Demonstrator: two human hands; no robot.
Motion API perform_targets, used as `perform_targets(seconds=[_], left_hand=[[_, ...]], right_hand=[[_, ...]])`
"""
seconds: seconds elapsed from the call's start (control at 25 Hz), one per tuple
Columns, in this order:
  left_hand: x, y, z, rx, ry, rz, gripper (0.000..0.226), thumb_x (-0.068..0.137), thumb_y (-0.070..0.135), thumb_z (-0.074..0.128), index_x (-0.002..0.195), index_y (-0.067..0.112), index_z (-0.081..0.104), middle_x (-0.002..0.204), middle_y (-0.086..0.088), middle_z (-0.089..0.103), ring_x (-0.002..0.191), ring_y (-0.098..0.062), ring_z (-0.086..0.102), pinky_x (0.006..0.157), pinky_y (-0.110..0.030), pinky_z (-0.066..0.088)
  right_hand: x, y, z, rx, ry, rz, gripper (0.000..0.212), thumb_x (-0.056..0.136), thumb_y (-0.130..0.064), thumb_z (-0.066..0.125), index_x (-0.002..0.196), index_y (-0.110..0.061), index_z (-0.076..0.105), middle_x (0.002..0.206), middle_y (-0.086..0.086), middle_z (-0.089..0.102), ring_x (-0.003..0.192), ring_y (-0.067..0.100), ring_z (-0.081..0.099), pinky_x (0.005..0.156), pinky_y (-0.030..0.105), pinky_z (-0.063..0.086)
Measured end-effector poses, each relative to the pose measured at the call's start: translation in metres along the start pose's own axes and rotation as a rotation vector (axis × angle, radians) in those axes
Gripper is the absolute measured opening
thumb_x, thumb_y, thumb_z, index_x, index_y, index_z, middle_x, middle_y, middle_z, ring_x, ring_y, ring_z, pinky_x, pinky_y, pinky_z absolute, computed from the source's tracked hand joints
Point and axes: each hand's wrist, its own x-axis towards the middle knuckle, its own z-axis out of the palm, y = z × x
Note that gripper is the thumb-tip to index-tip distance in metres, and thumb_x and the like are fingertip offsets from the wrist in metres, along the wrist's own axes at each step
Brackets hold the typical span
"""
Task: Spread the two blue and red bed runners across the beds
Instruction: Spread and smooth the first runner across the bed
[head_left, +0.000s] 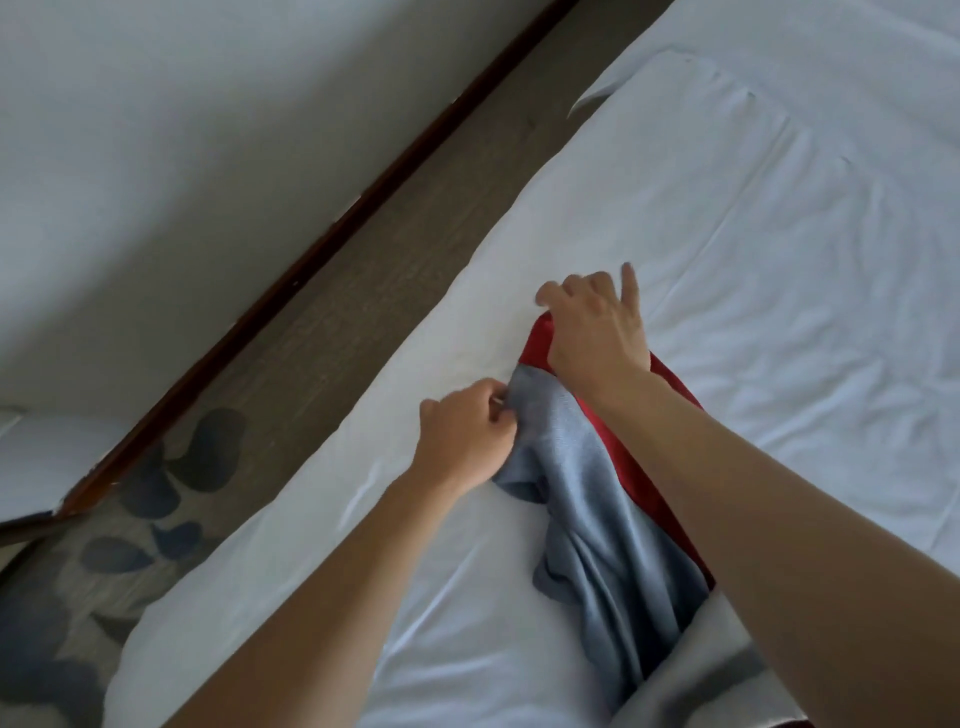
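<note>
Blue-grey woven cloth edged in glossy red, the crumpled bed runner (587, 499) lies bunched on the wrinkled white bed sheet (779, 249), its long axis running from frame bottom right toward centre. The left hand (465, 436) pinches its blue corner; the right hand (597, 327) grips the red edge, forefinger extended.

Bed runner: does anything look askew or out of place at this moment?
Yes. The bed runner lies bunched and twisted on the white bed, not spread flat. The left hand pinches its blue edge; the right hand rests on its red end.
</note>
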Motion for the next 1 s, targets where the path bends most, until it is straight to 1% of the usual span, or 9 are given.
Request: perform_targets(seconds=[0.08,0.2,0.32,0.48,0.6,0.68,0.8,0.88,1.0], left_hand=[[-0.016,-0.004,0.008,-0.024,0.058,0.027,0.007,0.087,0.025,0.054,0.085,0.026,0.061,0.076,0.008,0.068,0.075,-0.017,0.064,0.088,-0.044,0.045],[-0.011,-0.007,0.004,-0.026,0.208,0.009,0.013,0.089,0.026,0.056,0.076,0.027,0.059,0.071,0.008,0.066,0.069,-0.016,0.061,0.084,-0.044,0.046],[-0.004,-0.006,0.000,-0.062,0.013,-0.050,0.009,0.087,0.033,0.055,0.087,0.028,0.063,0.082,0.011,0.068,0.080,-0.016,0.062,0.089,-0.041,0.042],[-0.020,0.003,0.024,-0.030,-0.200,-0.036,0.009,0.086,0.036,0.052,0.087,0.029,0.058,0.084,0.014,0.065,0.086,-0.014,0.059,0.089,-0.039,0.036],[-0.021,0.013,0.040,-0.083,-0.112,0.004,0.010,0.086,0.027,0.054,0.084,0.027,0.044,0.073,0.011,0.056,0.071,-0.016,0.052,0.081,-0.038,0.036],[-0.017,0.023,0.038,-0.113,-0.057,0.010,0.019,0.086,0.022,0.053,0.073,0.026,0.039,0.066,0.010,0.052,0.064,-0.016,0.049,0.079,-0.039,0.039],[-0.008,0.019,0.015,-0.014,0.050,-0.015,0.014,0.089,0.023,0.052,0.076,0.027,0.047,0.076,0.009,0.061,0.080,-0.021,0.060,0.083,-0.040,0.038],[-0.001,0.003,-0.010,0.034,0.160,-0.042,0.009,0.091,0.026,0.055,0.083,0.030,0.052,0.084,0.008,0.066,0.087,-0.021,0.062,0.090,-0.041,0.039],[0.003,-0.010,-0.036,-0.045,0.215,-0.005,0.014,0.089,0.028,0.061,0.077,0.027,0.054,0.069,0.010,0.060,0.078,-0.021,0.061,0.084,-0.044,0.047]], right_hand=[[-0.018,-0.008,0.007,0.038,-0.086,-0.206,0.046,0.080,-0.012,0.057,0.123,-0.030,0.062,0.125,-0.001,0.062,0.132,0.028,0.045,0.121,0.058,0.008],[-0.032,-0.016,0.016,0.040,-0.115,-0.340,0.018,0.091,-0.033,0.053,0.096,-0.031,0.070,0.109,-0.005,0.066,0.122,0.023,0.051,0.119,0.054,0.015],[-0.025,-0.005,0.019,-0.056,-0.038,-0.191,0.017,0.087,-0.023,0.050,0.092,-0.024,0.066,0.095,0.001,0.066,0.110,0.029,0.057,0.116,0.054,0.022],[-0.018,0.025,0.020,-0.082,-0.032,0.122,0.020,0.090,-0.017,0.048,0.106,-0.018,0.060,0.114,0.010,0.062,0.122,0.033,0.047,0.120,0.055,0.012],[-0.023,0.028,0.018,0.022,-0.022,-0.022,0.030,0.086,-0.011,0.048,0.111,-0.020,0.062,0.110,0.006,0.065,0.127,0.032,0.046,0.121,0.055,0.008],[-0.028,0.020,0.015,0.104,-0.022,-0.187,0.037,0.079,-0.013,0.053,0.112,-0.021,0.067,0.104,0.002,0.068,0.119,0.030,0.053,0.121,0.055,0.013],[-0.026,0.014,0.012,0.046,0.009,-0.277,0.025,0.084,-0.024,0.048,0.088,-0.022,0.072,0.083,-0.003,0.067,0.096,0.027,0.060,0.119,0.053,0.022],[-0.019,0.021,0.008,0.040,0.022,-0.172,0.025,0.086,-0.018,0.047,0.092,-0.020,0.072,0.091,0.001,0.067,0.103,0.030,0.058,0.120,0.051,0.019],[-0.013,0.003,0.000,0.191,0.005,-0.199,0.043,0.084,-0.019,0.048,0.123,-0.026,0.063,0.125,-0.002,0.063,0.125,0.024,0.050,0.121,0.050,0.018]])
